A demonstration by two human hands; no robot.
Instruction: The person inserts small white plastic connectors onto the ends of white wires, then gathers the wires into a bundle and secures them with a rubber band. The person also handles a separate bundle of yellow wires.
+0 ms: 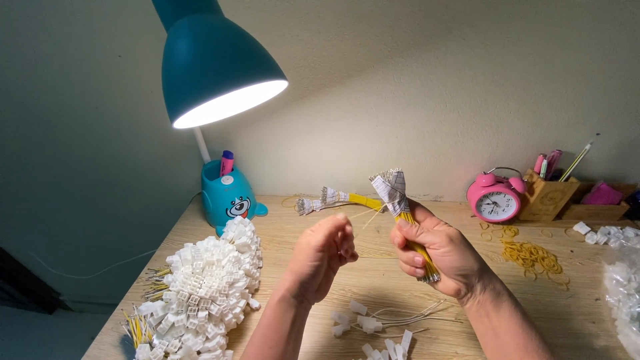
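Above the wooden tabletop [373,280], the right hand [437,253] is closed around a bundle of yellow wires [407,223] capped with paper wrap, held upright and slightly tilted, while the left hand [323,253] pinches a single thin wire [365,215] with fingertips pressed together just beside the bundle. Below lie loose white connectors [360,325]; left sits a white connector pile [200,293], and right are rubber bands [533,257] and a pink alarm clock [495,198].

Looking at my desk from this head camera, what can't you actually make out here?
Head view only:
- Left hand: its curled fingers hide whatever it pinches.
- Yellow wire bundle: its middle is covered by the right hand.
- Bag of white parts: cut off by the right edge.
- Pink alarm clock: dial too small.
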